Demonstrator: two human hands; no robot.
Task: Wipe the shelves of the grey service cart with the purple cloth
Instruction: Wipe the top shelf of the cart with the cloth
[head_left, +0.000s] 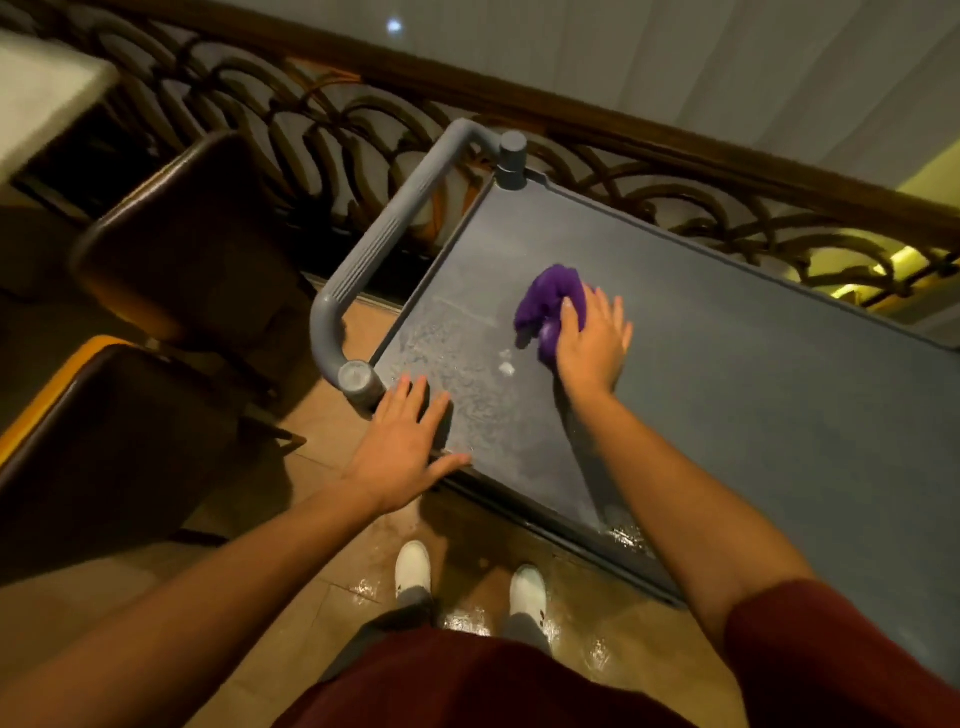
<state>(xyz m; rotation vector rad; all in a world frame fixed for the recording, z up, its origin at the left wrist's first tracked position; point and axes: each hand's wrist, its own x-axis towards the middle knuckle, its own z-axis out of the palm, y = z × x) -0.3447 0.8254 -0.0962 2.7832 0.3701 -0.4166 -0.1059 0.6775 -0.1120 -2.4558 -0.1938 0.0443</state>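
Note:
The grey service cart (753, 395) stands in front of me, its flat top shelf seen from above. A crumpled purple cloth (550, 304) lies on the shelf's left half. My right hand (592, 343) presses flat on the cloth's near side, fingers spread over it. My left hand (405, 447) rests flat on the shelf's near left corner, fingers apart, thumb along the front rim, holding nothing. A pale wet smear and small white specks (506, 366) mark the shelf between my hands. Lower shelves are hidden beneath the top.
The cart's grey handle (384, 244) arches off its left end. Two dark brown chairs (192, 249) stand to the left. A scrolled metal railing with a wooden top rail (623, 171) runs behind the cart. My white shoes (415, 564) stand on a wet tiled floor.

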